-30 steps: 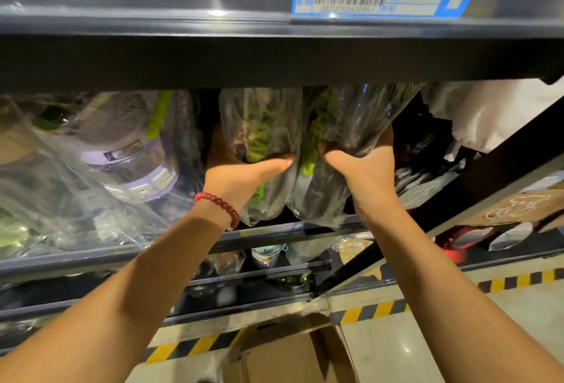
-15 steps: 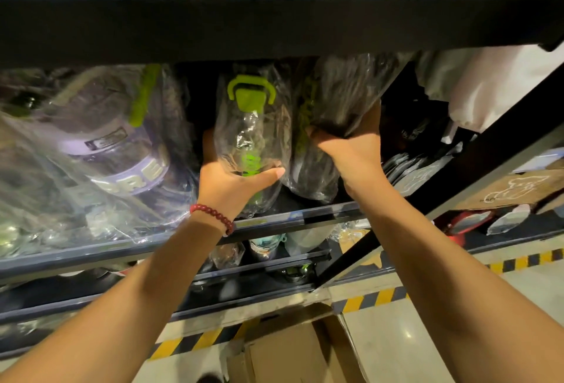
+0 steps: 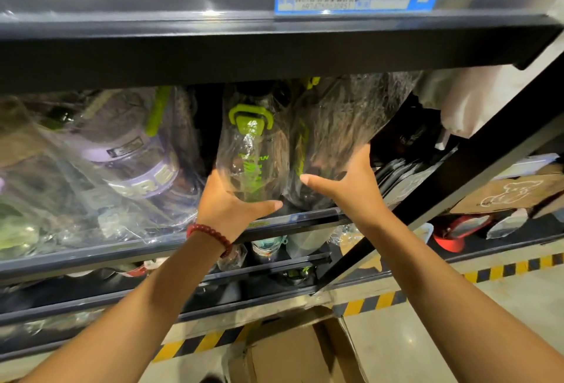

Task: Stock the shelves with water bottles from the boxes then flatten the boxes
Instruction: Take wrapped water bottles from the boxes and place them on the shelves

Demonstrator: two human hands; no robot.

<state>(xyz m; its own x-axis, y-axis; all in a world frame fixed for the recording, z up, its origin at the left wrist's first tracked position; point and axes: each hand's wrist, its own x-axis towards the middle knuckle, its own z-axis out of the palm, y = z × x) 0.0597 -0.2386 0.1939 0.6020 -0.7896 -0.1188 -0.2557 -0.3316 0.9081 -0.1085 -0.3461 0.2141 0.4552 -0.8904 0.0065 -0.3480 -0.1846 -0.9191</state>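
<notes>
Both forearms are bare, with no sleeves in view. The left hand (image 3: 232, 208) has a bracelet (image 3: 210, 237) of round, dark red beads strung in a single row around its wrist. The right hand (image 3: 351, 187) and its wrist wear nothing.
</notes>
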